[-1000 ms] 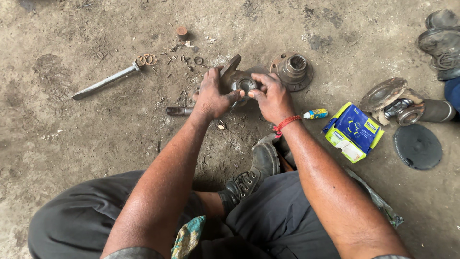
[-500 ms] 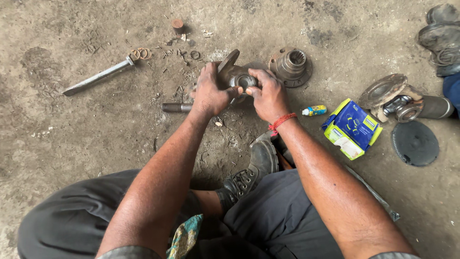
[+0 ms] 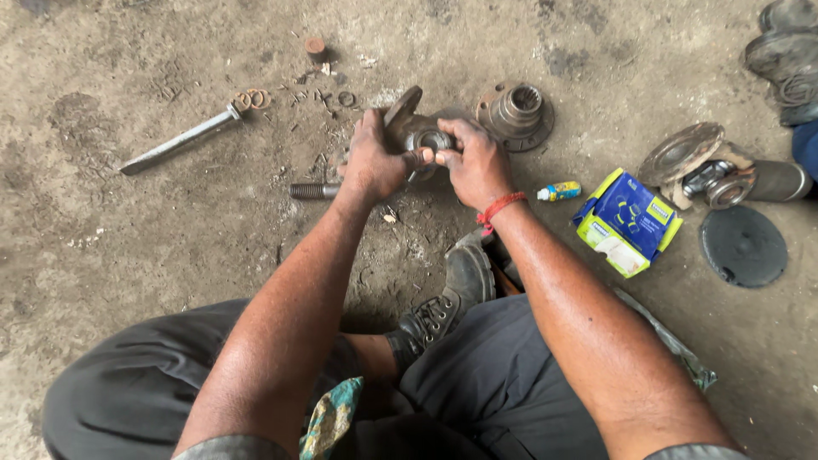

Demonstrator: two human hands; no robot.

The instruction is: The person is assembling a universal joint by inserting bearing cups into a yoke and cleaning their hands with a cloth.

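1. Where our knees meet the dirt floor (image 3: 128,255), our left hand (image 3: 372,162) grips the rusty metal yoke (image 3: 407,128).
2. Our right hand (image 3: 474,166) clasps its other side.
3. Flanged hub (image 3: 515,112) lies just beside.

One camera sits on your head, looking steeply down and forward over your knees at the dirt floor (image 3: 128,255). It is close: your forearms fill the lower frame.
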